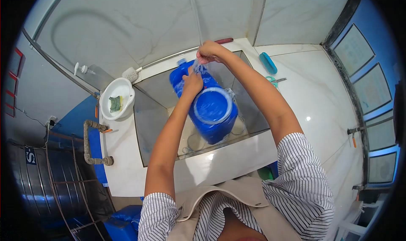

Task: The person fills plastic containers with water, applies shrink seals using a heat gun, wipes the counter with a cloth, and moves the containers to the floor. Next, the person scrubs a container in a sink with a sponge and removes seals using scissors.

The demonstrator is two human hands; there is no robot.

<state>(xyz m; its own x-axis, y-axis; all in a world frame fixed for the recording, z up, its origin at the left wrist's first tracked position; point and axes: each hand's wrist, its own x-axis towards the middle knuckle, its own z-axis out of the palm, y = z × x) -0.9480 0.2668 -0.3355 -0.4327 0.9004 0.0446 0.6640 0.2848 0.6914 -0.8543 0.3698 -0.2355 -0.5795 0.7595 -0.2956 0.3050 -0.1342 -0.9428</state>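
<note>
A blue plastic water jug (218, 129) lies tilted in the sink, its wide round opening facing me. My left hand (193, 83) rests on the jug's upper side, fingers curled around what seems to be its handle, partly hidden by splashing water. Just beyond it, my right hand (210, 52) is closed in the stream of running water (195, 12). Whatever its fingers hold, if anything, I cannot make out. Water runs down over the jug between both hands.
The sink (154, 114) has dark walls. A white basin (105, 98) with a green scouring sponge (115, 103) stands at left. Behind the sink lies a long-handled brush (131, 75). A blue scrub brush (267, 63) and scissors (277, 80) lie on the right counter.
</note>
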